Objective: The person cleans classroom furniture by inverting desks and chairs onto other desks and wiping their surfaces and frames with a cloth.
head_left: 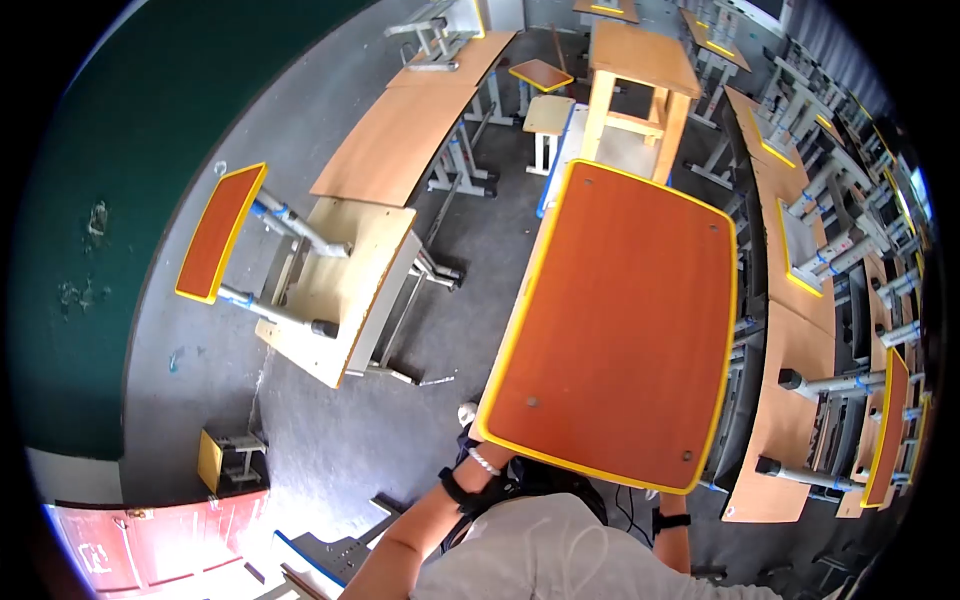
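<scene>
Close in front of me is a stool [625,320] with a reddish-brown seat and yellow edging. Its seat faces up toward the camera, and its legs are hidden beneath. A strip of light wood [512,340] shows along the seat's left edge. My left hand [492,452] reaches under the near left corner, and its fingers are out of sight. Under the near right corner, only a sliver of my right hand [652,494] shows above a black wristband. What either hand grips is hidden by the seat.
On the left, a desk [345,285] carries a stool [222,232] lying on its side. More desks [400,140] stand in a row behind it. Ahead is a tall wooden stool [645,60]. Desks [785,370] stacked with stools line the right. A small yellow-edged stool [232,460] lies near red doors [160,545].
</scene>
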A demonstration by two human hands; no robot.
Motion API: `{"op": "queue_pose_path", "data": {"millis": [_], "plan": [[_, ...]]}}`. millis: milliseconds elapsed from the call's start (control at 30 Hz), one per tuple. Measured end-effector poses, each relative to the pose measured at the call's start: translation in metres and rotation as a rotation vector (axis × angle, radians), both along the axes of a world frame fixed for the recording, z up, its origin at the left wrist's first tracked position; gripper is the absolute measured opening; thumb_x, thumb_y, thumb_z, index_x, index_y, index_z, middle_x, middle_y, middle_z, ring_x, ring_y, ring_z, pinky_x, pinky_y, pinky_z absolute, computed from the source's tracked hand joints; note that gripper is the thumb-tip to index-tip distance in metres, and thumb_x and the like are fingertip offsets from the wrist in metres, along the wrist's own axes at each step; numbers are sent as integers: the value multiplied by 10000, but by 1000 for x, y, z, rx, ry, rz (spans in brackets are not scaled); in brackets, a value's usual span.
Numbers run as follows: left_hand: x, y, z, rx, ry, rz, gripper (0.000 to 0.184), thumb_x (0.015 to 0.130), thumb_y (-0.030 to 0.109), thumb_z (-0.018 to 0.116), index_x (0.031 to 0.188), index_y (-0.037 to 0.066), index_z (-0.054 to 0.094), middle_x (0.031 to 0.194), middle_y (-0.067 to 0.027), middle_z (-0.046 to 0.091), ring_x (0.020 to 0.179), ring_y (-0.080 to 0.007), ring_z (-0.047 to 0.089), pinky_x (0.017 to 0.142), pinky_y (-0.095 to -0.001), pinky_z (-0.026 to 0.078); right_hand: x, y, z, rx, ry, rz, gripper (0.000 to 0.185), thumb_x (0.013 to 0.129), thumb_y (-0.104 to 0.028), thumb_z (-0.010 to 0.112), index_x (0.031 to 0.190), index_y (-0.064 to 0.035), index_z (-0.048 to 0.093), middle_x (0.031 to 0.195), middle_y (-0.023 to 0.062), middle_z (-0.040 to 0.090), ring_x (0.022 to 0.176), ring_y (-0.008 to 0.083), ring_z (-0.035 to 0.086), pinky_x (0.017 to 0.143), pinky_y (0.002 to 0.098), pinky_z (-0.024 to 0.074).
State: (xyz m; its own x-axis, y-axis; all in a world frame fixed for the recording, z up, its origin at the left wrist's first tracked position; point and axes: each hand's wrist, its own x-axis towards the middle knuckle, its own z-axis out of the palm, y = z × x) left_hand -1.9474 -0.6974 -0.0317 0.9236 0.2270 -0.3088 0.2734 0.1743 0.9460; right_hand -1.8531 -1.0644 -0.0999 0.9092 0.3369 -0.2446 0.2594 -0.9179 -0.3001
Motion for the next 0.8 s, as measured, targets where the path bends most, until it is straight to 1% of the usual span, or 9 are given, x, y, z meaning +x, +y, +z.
{"op": "queue_pose_path", "data": {"millis": [233, 333, 433, 467, 533, 600, 667, 767, 800], "plan": [[4, 9, 16, 255, -180, -395, 581, 750, 278, 569, 1195, -53, 396, 1230, -241, 415, 1088, -368, 450, 898, -455, 379, -70, 63, 32, -33, -57, 339, 257, 711, -162, 561, 942, -54, 585, 869, 188, 605, 807, 328, 588, 708, 390, 475], [-1, 44, 16, 571, -245, -558, 593, 750, 289, 573, 1193, -62, 394, 1222, -248, 424, 1078, -372, 460, 894, -454, 382, -85, 139, 42, -43, -118, 506, 246, 708, -184, 565, 904, -38, 598, 854, 181, 616, 792, 317, 598, 693, 376, 481], [-30, 108, 35, 952, -160, -714, 609, 785, 374, 539, 1198, -54, 409, 1187, -271, 446, 1078, -371, 466, 900, -420, 387, -97, 255, 81, -245, 221, 468, 234, 666, -181, 582, 843, -32, 613, 811, 176, 621, 765, 318, 604, 672, 378, 483], [-36, 142, 38, 882, -129, -752, 601, 790, 379, 538, 1205, -39, 416, 1196, -264, 447, 1085, -374, 464, 904, -424, 386, -98, 303, 102, -343, 395, 432, 223, 626, -165, 597, 808, -38, 620, 778, 176, 619, 748, 325, 603, 661, 390, 481], [-47, 195, 41, 715, -62, -789, 586, 802, 389, 536, 1219, -8, 428, 1213, -251, 449, 1098, -379, 459, 910, -432, 383, -110, 369, 116, -226, 384, 483, 221, 638, -157, 578, 821, -38, 612, 775, 176, 617, 732, 323, 604, 645, 422, 474], [-50, 238, 48, 497, -6, -662, 500, 823, 344, 532, 1182, 2, 472, 1141, -221, 510, 1055, -331, 500, 888, -388, 404, -121, 435, 111, -110, 308, 534, 230, 653, -139, 566, 858, -40, 599, 758, 177, 612, 717, 325, 603, 623, 430, 473], [-50, 285, 61, 307, 67, -537, 417, 845, 299, 528, 1146, 11, 515, 1068, -190, 571, 1013, -283, 540, 866, -345, 425, -131, 496, 99, 205, 107, 509, 146, 702, -166, 569, 795, -65, 620, 696, 148, 611, 671, 303, 611, 575, 411, 480], [-44, 317, 90, 202, -68, -221, 325, 869, 211, 512, 1106, -11, 529, 1039, -158, 587, 966, -214, 572, 848, -280, 426, -134, 560, 98, 286, 54, 535, 154, 714, -148, 551, 835, -69, 604, 700, 150, 605, 671, 306, 605, 560, 417, 474], [-42, 325, 98, 109, -132, -235, 312, 875, 196, 503, 1107, -11, 529, 1037, -143, 591, 970, -199, 569, 845, -273, 425, -130, 575, 114, 313, 61, 526, 153, 717, -141, 544, 839, -67, 600, 705, 148, 606, 673, 306, 604, 558, 417, 473]]}}
